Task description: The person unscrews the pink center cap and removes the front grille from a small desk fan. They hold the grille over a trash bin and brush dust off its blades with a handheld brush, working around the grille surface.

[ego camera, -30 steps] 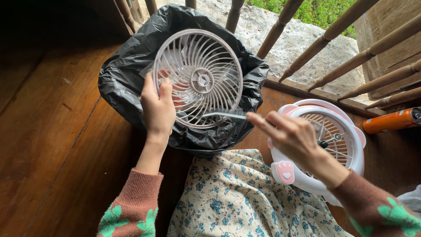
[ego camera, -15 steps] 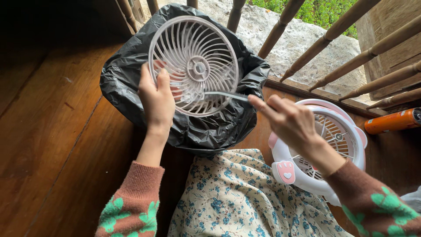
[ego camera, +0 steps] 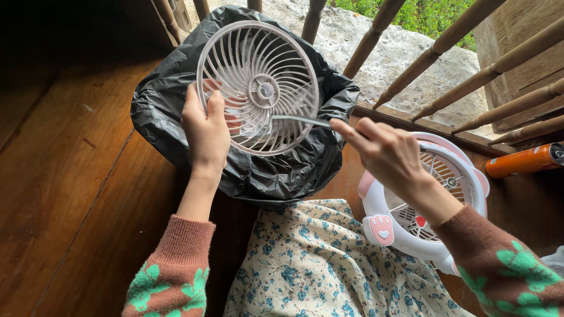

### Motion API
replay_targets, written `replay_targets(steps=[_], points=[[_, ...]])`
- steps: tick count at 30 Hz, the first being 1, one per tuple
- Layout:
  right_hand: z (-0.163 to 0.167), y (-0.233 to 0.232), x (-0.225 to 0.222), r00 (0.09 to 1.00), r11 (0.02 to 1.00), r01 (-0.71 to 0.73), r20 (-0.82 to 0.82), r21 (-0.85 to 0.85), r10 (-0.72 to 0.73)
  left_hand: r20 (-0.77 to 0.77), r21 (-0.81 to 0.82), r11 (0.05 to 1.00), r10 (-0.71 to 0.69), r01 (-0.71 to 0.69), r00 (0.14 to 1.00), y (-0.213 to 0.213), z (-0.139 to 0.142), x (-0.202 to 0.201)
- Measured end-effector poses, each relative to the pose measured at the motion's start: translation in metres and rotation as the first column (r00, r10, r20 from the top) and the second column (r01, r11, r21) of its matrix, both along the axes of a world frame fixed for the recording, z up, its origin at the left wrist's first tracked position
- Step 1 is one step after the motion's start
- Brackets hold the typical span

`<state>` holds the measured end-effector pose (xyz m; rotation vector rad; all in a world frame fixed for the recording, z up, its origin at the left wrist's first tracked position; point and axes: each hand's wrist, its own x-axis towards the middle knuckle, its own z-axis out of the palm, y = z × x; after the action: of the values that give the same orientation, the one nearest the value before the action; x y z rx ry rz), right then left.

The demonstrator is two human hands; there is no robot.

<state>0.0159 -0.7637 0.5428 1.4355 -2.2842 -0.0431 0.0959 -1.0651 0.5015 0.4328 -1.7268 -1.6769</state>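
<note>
My left hand point(ego camera: 207, 130) grips the lower left rim of a round white fan grille point(ego camera: 258, 88), holding it upright over a bin lined with a black bag point(ego camera: 176, 105). My right hand point(ego camera: 385, 154) pinches a thin pale stick-like tool point(ego camera: 299, 120) whose tip pokes between the grille's ribs near the lower centre. The white and pink fan body point(ego camera: 382, 226), its front open, rests on my lap beneath my right wrist.
A wooden floor point(ego camera: 64, 176) spreads to the left. Wooden railing spindles point(ego camera: 446, 41) run along the top right, with stone and greenery beyond. An orange can point(ego camera: 523, 161) lies at the right edge. My floral skirt point(ego camera: 317, 270) fills the bottom centre.
The grille has been lifted a little higher over the bag and turned slightly. My right hand has moved the thin tool leftward into the ribs.
</note>
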Motion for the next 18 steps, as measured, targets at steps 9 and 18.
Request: replay_targets(steps=[9, 18], points=[[-0.016, 0.003, 0.023, 0.998, 0.999, -0.039, 0.06, 0.032, 0.037, -0.071, -0.148, 0.987, 0.054, -0.064, 0.996, -0.01, -0.006, 0.002], [-0.01, 0.01, 0.0, 0.999, 0.996, 0.012, -0.036, 0.091, -0.009, 0.056, 0.069, 0.995, -0.081, 0.077, 0.995, -0.001, -0.003, 0.006]])
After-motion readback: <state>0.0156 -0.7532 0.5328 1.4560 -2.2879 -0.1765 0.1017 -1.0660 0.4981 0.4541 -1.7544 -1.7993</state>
